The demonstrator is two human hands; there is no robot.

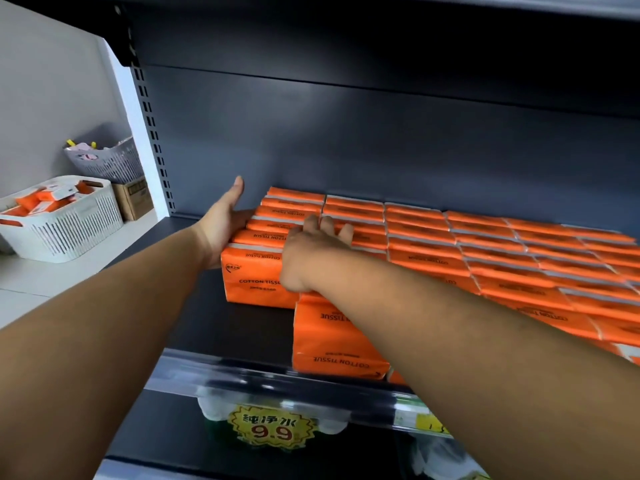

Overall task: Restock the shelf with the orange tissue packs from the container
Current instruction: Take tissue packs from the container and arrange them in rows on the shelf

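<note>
Rows of orange tissue packs [485, 251] stand side by side on the dark shelf [214, 327]. My left hand [225, 220] presses flat against the left side of the leftmost row, thumb pointing up. My right hand [311, 247] lies across the tops of that row [263, 237], fingers spread and a little bent. One more orange pack [332, 337] sits in front of the rows near the shelf's front edge, under my right forearm. The white slatted container [65, 226] with more orange packs stands on a surface to the left.
A lilac basket [110, 161] and a cardboard box [136, 199] stand behind the container. A price rail [277, 382] with a yellow 9.9 tag [270, 427] runs along the shelf front. Another shelf overhangs above. Bare shelf floor lies left of the packs.
</note>
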